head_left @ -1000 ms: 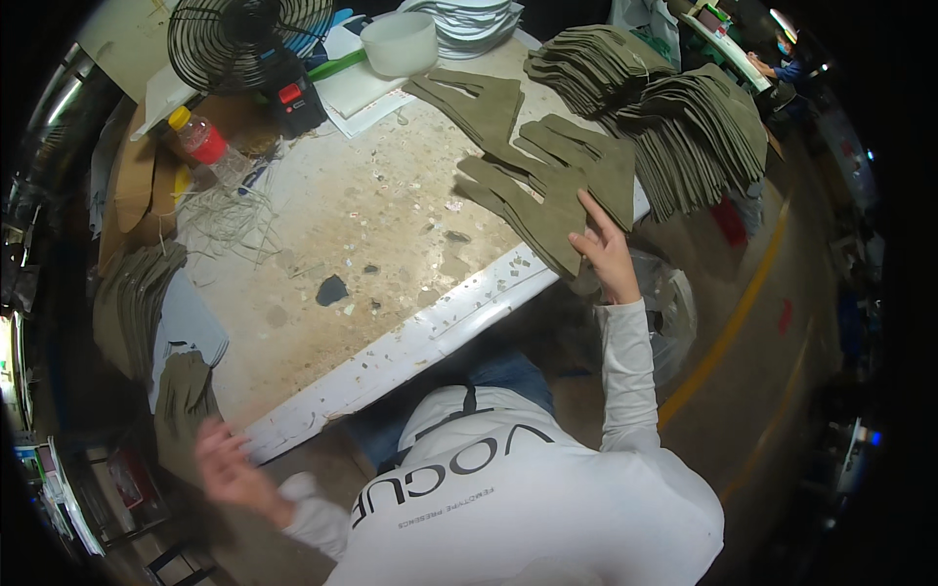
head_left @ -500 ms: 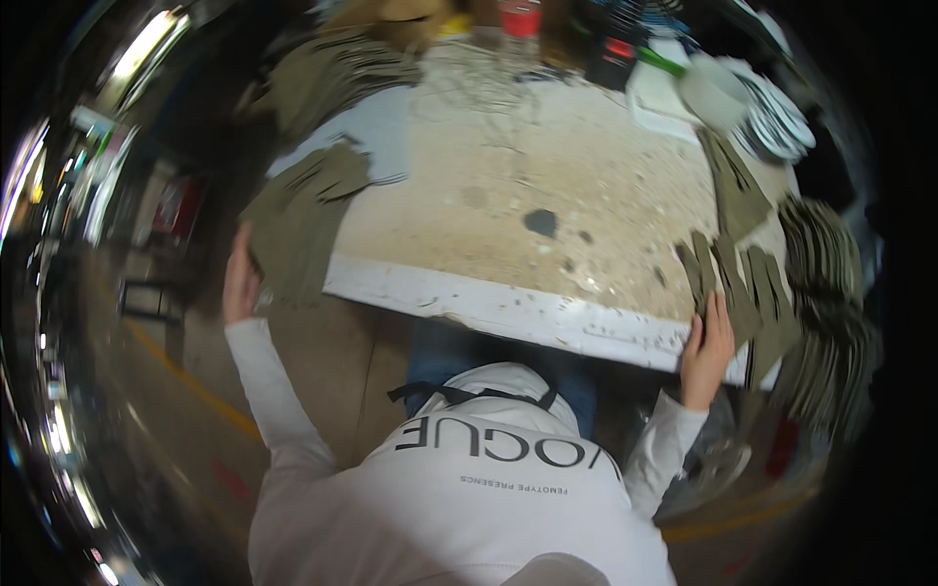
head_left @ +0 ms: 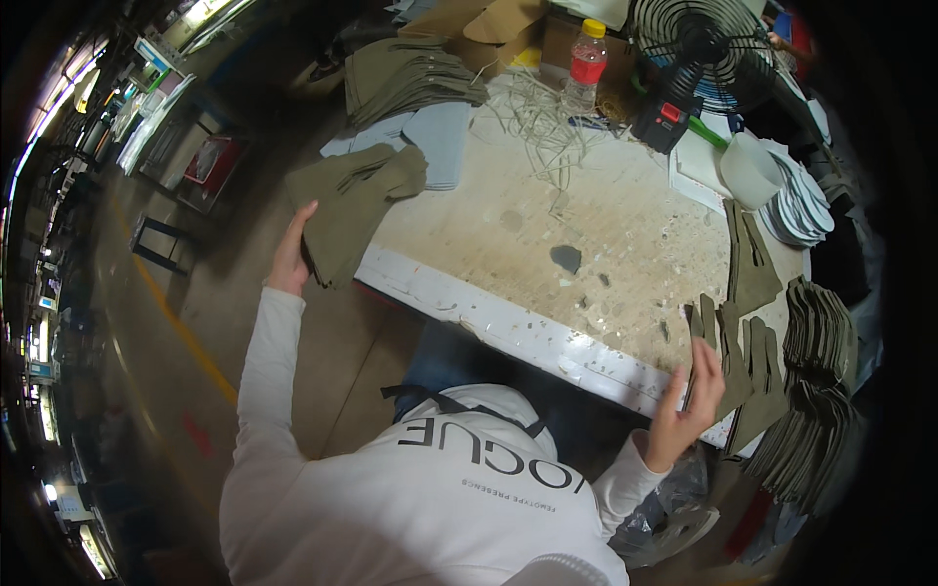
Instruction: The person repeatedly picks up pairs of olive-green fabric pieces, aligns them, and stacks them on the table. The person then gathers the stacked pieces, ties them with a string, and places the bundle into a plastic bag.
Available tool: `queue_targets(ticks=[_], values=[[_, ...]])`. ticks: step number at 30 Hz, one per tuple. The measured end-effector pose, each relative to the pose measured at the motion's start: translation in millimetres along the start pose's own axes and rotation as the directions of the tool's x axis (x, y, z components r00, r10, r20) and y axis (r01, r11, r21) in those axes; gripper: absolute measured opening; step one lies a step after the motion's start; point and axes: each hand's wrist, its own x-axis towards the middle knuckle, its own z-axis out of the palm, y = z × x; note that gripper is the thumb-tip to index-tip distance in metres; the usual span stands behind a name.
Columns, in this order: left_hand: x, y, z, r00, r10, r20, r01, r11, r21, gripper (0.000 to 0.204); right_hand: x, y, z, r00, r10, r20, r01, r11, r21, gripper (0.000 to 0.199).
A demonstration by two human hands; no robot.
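A person in a white top leans over a worn, paint-flecked desk (head_left: 547,234). The left hand (head_left: 290,256) grips a stack of olive-green cut fabric pieces (head_left: 354,207) overhanging the desk's left corner, fingers closed underneath. The right hand (head_left: 687,408), fingers spread open, steadies olive-green cut pieces (head_left: 735,354) at the right edge.
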Motion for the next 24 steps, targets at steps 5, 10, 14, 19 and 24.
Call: queue_targets(ticks=[5,10,14,19,24], values=[[-26,-2,17,0.996,0.082,0.031,-0.084,0.993,0.077,0.058,7,-4,32,0.987,-0.091,0.135,0.072,0.988,0.139,0.033],[-71,58,51,0.964,-0.168,0.207,0.206,0.962,-0.178,0.054,18,22,58,0.987,-0.101,0.122,0.083,0.986,0.145,0.027],[-92,91,112,0.874,-0.183,0.450,0.286,0.943,-0.173,0.055,17,37,67,0.993,0.011,0.115,-0.039,0.969,0.242,0.022],[-88,70,221,0.757,-0.277,0.592,0.327,0.945,0.023,0.058,11,45,65,0.999,-0.044,0.014,0.042,0.988,0.149,0.020],[-67,18,290,0.346,-0.299,0.889,0.590,0.806,0.041,0.057,-1,55,58,0.983,0.184,-0.014,-0.165,0.910,0.381,0.018]])
